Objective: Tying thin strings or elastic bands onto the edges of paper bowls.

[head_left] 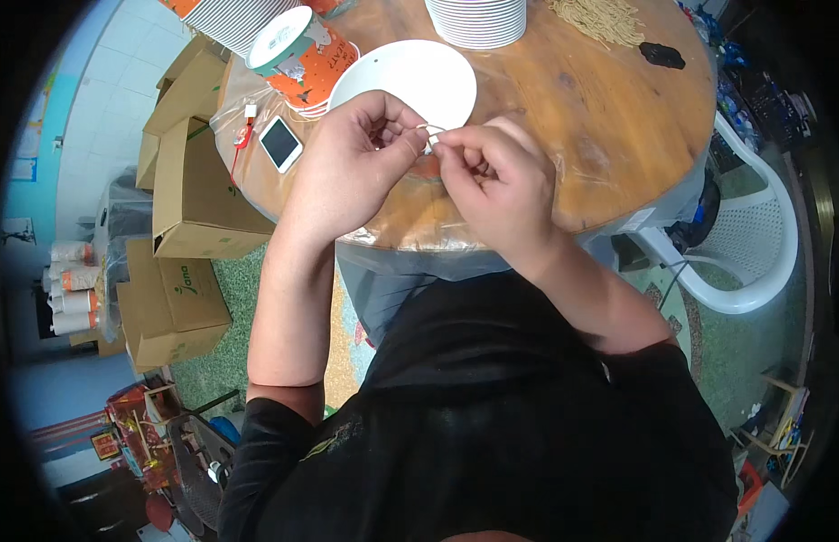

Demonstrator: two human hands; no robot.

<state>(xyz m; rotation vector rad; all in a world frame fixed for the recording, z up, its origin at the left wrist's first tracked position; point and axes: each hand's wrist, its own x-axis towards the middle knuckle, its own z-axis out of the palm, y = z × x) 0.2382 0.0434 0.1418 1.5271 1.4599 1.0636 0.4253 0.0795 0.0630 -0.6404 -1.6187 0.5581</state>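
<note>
My left hand point(354, 163) and my right hand point(503, 177) meet over the near part of the round wooden table. Both are closed, their fingertips pinching a small white looped piece point(433, 138) between them. Its exact kind is too small to make out. Just beyond my fingers a round white tub point(409, 81) shows its pale inside. Left of it, an orange printed paper bucket point(309, 74) with a green and white top leans over. Beside my left wrist lies a white phone point(280, 144) with a dark screen.
The wooden table point(564, 144) has clear plastic film around its edge. At the back stand stacked white tubs point(478, 20), a heap of tan cords point(600, 20) and a black item point(663, 56). A red cable point(242, 137) lies left. Cardboard boxes point(203, 181) and a white plastic chair point(745, 230) flank the table.
</note>
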